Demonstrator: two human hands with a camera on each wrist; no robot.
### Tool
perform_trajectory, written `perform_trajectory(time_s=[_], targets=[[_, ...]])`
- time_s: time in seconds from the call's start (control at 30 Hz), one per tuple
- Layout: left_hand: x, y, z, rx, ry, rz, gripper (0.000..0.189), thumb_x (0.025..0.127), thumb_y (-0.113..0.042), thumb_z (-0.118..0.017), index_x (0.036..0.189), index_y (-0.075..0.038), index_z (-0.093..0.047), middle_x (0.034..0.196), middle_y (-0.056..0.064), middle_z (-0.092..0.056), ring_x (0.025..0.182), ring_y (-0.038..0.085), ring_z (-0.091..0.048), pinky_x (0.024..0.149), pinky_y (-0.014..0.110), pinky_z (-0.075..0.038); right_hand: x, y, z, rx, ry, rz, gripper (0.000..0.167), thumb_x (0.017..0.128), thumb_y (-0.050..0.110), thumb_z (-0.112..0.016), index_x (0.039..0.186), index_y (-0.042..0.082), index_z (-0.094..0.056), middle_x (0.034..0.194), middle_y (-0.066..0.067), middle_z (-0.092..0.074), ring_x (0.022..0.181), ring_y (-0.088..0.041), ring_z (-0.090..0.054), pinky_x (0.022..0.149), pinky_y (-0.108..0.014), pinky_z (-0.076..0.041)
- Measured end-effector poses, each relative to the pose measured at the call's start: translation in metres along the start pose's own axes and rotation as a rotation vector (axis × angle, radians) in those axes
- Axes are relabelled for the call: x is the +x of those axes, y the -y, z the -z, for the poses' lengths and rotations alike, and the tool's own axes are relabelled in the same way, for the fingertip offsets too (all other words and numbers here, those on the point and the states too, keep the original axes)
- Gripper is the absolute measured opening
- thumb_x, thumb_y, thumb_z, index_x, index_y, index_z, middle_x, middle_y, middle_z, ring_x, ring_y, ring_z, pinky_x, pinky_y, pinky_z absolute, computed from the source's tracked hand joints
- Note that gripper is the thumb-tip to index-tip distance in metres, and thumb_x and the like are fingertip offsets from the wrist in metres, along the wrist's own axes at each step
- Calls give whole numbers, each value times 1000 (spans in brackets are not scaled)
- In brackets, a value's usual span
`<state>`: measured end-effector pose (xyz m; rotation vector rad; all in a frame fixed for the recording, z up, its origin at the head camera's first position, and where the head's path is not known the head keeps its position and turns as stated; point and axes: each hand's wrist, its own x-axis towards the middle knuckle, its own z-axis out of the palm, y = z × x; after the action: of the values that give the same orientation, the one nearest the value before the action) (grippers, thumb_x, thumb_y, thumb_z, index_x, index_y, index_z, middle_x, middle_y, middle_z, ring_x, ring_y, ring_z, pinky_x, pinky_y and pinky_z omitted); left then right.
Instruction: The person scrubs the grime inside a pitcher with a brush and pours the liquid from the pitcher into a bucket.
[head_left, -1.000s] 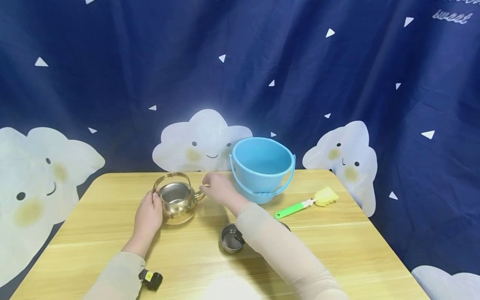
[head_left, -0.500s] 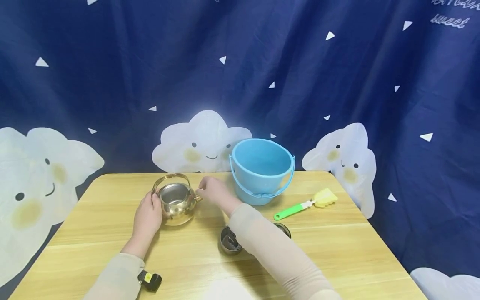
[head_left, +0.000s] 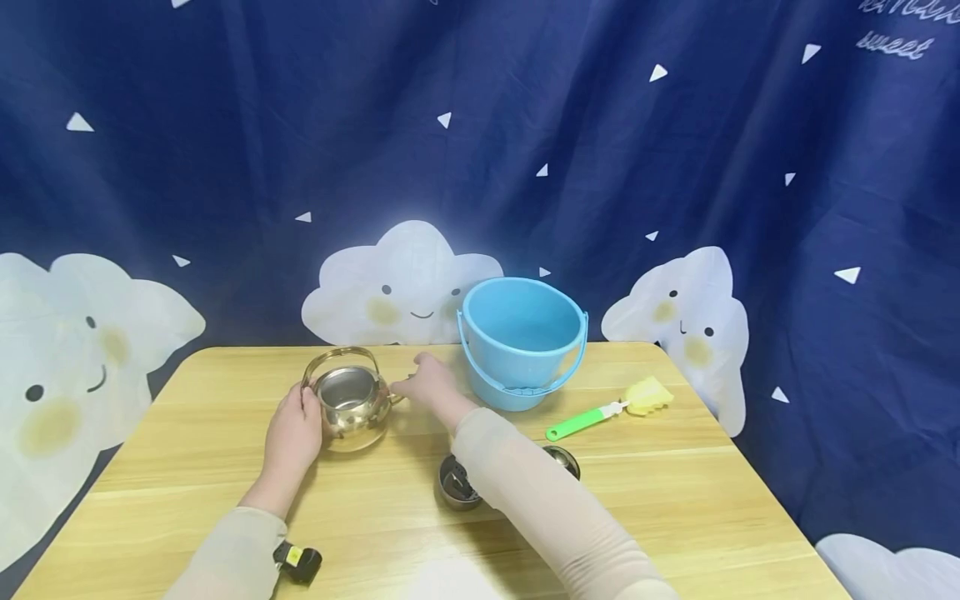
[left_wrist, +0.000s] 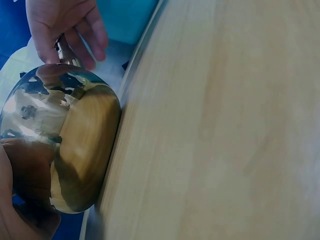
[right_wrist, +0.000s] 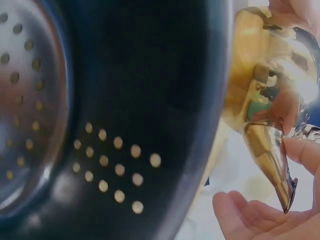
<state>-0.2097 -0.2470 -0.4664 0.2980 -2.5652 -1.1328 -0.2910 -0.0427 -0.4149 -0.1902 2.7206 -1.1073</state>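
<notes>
A shiny gold teapot point(head_left: 354, 427) stands lidless on the table, its hoop handle raised. My left hand point(head_left: 292, 435) holds its left side, with the thumb near the foot of the handle. Beside the spout point(right_wrist: 267, 162) is my right hand point(head_left: 429, 385); in the right wrist view its thumb touches the spout while the other fingers extend loosely past the tip. A small metal strainer point(head_left: 456, 493) sits under my right forearm, and its perforated inside fills much of the right wrist view. A round metal lid point(head_left: 564, 460) lies partly behind that sleeve.
Behind the right hand stands a blue bucket point(head_left: 517, 379), its handle hanging at the front. A brush with a green handle point(head_left: 576, 425) and yellow sponge head point(head_left: 648, 396) lies to the right. A dark blue curtain point(head_left: 420, 125) hangs behind the wooden table point(head_left: 675, 500).
My right hand has come closer to the spout and its fingers have loosened and spread. The left hand keeps its hold on the teapot, which has stayed in place.
</notes>
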Motion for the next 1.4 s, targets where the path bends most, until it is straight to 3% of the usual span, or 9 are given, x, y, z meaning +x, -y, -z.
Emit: perform_trajectory(time_s=[0.27, 0.4, 0.7, 0.97, 1.07, 1.2, 1.27, 1.4], targets=[[0, 1, -1, -7, 1, 2, 57, 108, -31, -17, 143, 6, -43, 139, 37, -48, 129, 55, -43, 107, 66, -34, 1, -6, -9, 177, -2, -79, 74, 82, 34, -80, 138, -4, -51, 130, -18, -62, 120, -35, -59, 104, -47, -47], [0, 1, -1, -6, -1, 0, 58, 108, -31, -17, 144, 7, -42, 139, 37, -47, 129, 56, -43, 107, 66, -34, -2, -5, -15, 315, -10, -123, 72, 84, 26, -78, 140, -7, -46, 134, -21, -58, 124, -38, -56, 107, -48, -45], [-1, 0, 1, -5, -4, -7, 57, 108, -30, -17, 141, 8, -44, 137, 37, -48, 128, 56, -43, 106, 66, -34, -11, 0, -21, 706, 50, -261, 54, 88, 12, -73, 132, -11, -52, 133, -27, -56, 114, -39, -64, 103, -43, -49], [-1, -1, 1, -8, -9, -8, 57, 108, -30, -17, 140, 8, -44, 138, 37, -48, 129, 55, -43, 107, 66, -34, -10, 2, -27, 972, 110, -319, 75, 89, 3, -66, 153, -2, -27, 102, -21, -64, 93, -33, -71, 89, -41, -58], [0, 0, 0, -12, -13, -9, 56, 108, -31, -17, 139, 7, -45, 137, 37, -49, 128, 55, -44, 107, 66, -34, -10, 4, -29, 1043, 145, -340, 56, 93, 4, -62, 144, -6, -40, 93, -17, -64, 88, -28, -70, 91, -40, -57], [0, 2, -1, -17, -7, -9, 57, 108, -31, -17, 140, 8, -44, 138, 37, -48, 129, 55, -43, 107, 65, -34, -10, 6, -31, 1094, 194, -371, 18, 98, 10, -59, 110, -3, -61, 85, -12, -64, 79, -20, -66, 92, -38, -57], [0, 2, 0, -22, -3, -10, 57, 108, -31, -18, 141, 8, -44, 140, 36, -47, 130, 55, -42, 108, 65, -33, -11, 6, -31, 1092, 210, -381, 12, 99, 13, -58, 100, 2, -63, 82, -10, -64, 75, -17, -64, 92, -37, -56], [1, 2, 1, -24, 2, -16, 58, 108, -31, -17, 142, 8, -43, 140, 36, -46, 131, 55, -42, 109, 65, -33, -13, 6, -30, 1004, 231, -382, 18, 101, 22, -57, 90, 9, -62, 78, -9, -65, 73, -17, -64, 95, -41, -55]])
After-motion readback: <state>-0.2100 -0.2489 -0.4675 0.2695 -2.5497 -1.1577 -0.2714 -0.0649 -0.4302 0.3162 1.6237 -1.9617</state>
